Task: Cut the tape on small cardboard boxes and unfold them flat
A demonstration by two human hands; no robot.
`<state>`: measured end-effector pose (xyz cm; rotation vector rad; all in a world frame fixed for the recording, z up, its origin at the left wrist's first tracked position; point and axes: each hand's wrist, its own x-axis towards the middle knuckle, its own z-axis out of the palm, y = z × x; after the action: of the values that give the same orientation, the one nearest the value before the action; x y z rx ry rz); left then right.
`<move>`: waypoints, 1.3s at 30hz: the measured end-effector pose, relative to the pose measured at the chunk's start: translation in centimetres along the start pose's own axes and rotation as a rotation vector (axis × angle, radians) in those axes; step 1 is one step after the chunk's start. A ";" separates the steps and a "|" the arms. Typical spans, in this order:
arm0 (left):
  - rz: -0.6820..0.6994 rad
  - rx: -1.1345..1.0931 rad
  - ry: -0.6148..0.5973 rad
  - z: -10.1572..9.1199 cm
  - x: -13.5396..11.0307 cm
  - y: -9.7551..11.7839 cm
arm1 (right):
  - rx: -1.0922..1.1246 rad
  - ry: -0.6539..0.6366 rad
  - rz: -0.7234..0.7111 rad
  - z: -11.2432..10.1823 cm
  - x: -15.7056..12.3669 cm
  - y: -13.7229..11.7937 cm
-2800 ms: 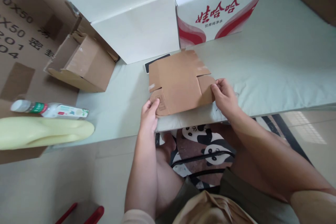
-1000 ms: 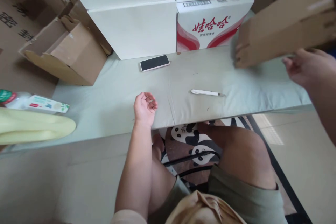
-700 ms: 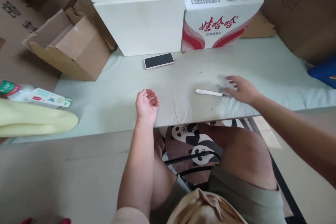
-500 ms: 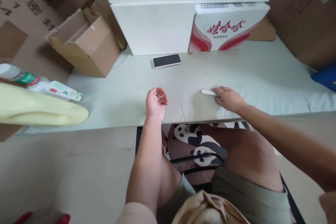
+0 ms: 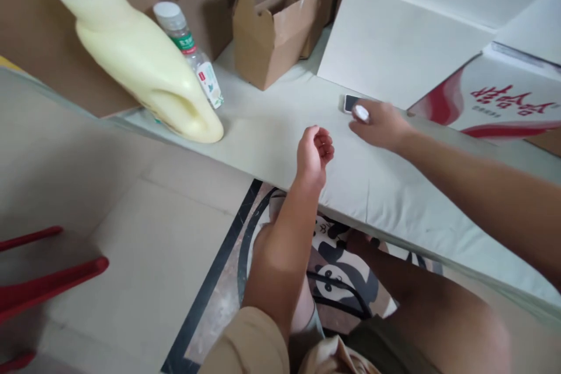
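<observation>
"What's nearest the person?"

"A panda-printed mat below the knees, then the edge of a pale green cloth. The left hand is over the cloth, fingers loosely curled, a gap between thumb and fingertips — I can't tell whether it touches down."

"And the right hand?"

"Closed round a white tool. Only the tool's rounded end shows, by the thumb; the rest is hidden."

"What's past it?"

"A dark-screened phone, partly covered by that hand. Touching or not, I can't say."

"Over on the left?"

"A pale yellow container, and just beside it a clear bottle with a white cap. The label has a green band, a red stripe and a white panel; its lettering is too blurred to read."

"Farther back?"

"An open cardboard box, a plain white carton, and right of that a printed carton with red curves and big red characters — smeared, but they look like 娃哈哈. The small line beneath is illegible."
</observation>
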<state>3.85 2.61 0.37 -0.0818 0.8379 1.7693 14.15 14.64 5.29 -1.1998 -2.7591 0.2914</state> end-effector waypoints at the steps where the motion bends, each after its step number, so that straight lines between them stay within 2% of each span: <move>1: -0.012 -0.030 0.020 0.0 0.2 0.2 | 0.032 0.022 -0.007 -0.4 1.8 -2.1; 5: -0.039 -0.092 0.048 0.1 1.0 1.0 | 0.220 0.034 -0.066 -1.2 8.0 -9.0; 8: -0.035 -0.089 0.038 -0.2 1.2 1.5 | 0.372 0.012 -0.135 -0.7 12.6 -12.0; 10: -0.034 -0.090 0.036 -0.6 1.3 1.7 | 0.367 0.030 -0.127 -0.2 15.5 -12.6; 12: -0.029 -0.097 0.028 -1.0 1.2 1.9 | 0.271 0.058 -0.080 0.3 17.5 -12.3; 15: -0.031 -0.089 0.025 -1.4 1.2 2.3 | 0.180 0.119 -0.043 1.1 17.9 -10.8; 18: 0.006 -0.094 0.070 -1.7 1.1 2.7 | 0.108 0.155 0.007 1.6 15.1 -8.9; 20: 0.094 -0.104 0.143 -1.9 0.9 2.9 | 0.029 0.146 0.035 1.3 12.1 -7.6; 25: 0.562 -0.090 0.386 -2.7 0.0 3.3 | -0.134 0.137 -0.015 -1.3 2.6 -3.4; 28: 0.757 0.047 0.368 -2.9 -0.1 3.0 | -0.077 0.284 -0.170 -2.7 -4.4 -0.3; 30: 0.817 0.190 0.251 -2.7 0.0 2.4 | -0.027 0.469 -0.227 -3.1 -9.4 1.6; 31: 0.830 0.263 0.148 -2.5 0.1 1.9 | -0.013 0.553 -0.201 -3.0 -11.7 2.4; 32: 0.824 0.328 0.010 -2.3 0.2 1.4 | -0.005 0.634 -0.162 -2.8 -13.8 3.1; 34: 0.775 0.439 -0.310 -1.7 0.4 0.1 | 0.043 0.717 -0.063 -1.9 -17.2 4.4; 36: 0.712 0.527 -0.552 -1.0 0.3 -1.1 | 0.127 0.798 0.029 -0.8 -19.3 5.6; 39: 0.707 0.615 -0.692 0.2 -0.2 -2.6 | 0.203 0.879 0.171 0.5 -20.6 7.5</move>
<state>6.20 2.84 -0.66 1.2913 0.8948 1.8743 33.38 4.46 2.51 -1.1404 -1.8361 0.0307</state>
